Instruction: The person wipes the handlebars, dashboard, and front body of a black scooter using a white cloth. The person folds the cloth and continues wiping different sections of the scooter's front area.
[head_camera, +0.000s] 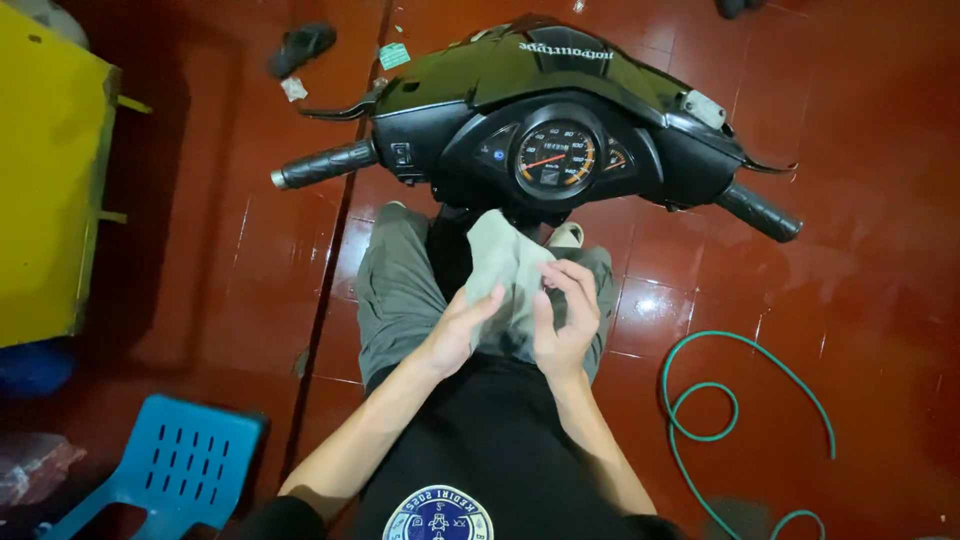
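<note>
1. The grey cloth hangs just below the scooter's speedometer, its long axis running up toward the dial
2. Left hand and right hand both pinch its lower end, equally near

red tiled floor all round — green hose coiled on the right, blue chair bottom left, yellow cabinet far left, black sandal up top by the scooter.
</note>
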